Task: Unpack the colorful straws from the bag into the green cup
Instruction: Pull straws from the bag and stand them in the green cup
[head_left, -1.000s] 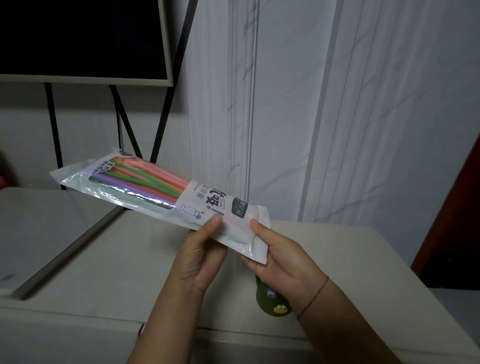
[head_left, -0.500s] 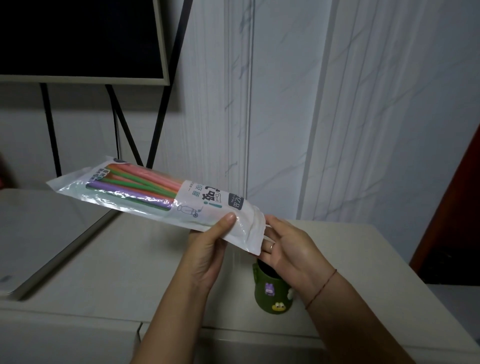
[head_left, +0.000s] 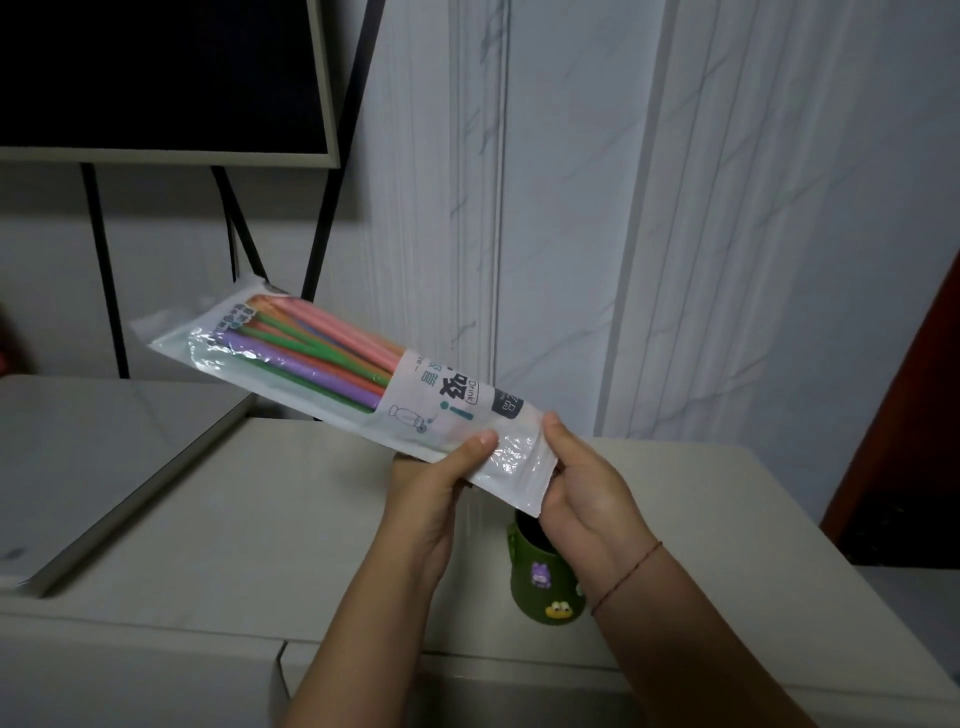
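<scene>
A clear plastic bag with a white label holds several colorful straws in pink, orange, green and purple. It slants up to the left above the table. My left hand pinches its lower end from the left, thumb on top. My right hand grips the same end from the right, at the bag's corner. Directly below that end stands the green cup, with cartoon stickers, upright on the table; my right wrist hides part of its rim.
The beige table carries the cup. A grey slab lies on it at the left. A dark framed screen on black legs stands behind. White marbled wall panels fill the back; a dark red edge is at far right.
The bag's far end has swung up and toward the middle, so it slants more steeply. My right hand has closed onto the bag's lower corner.
</scene>
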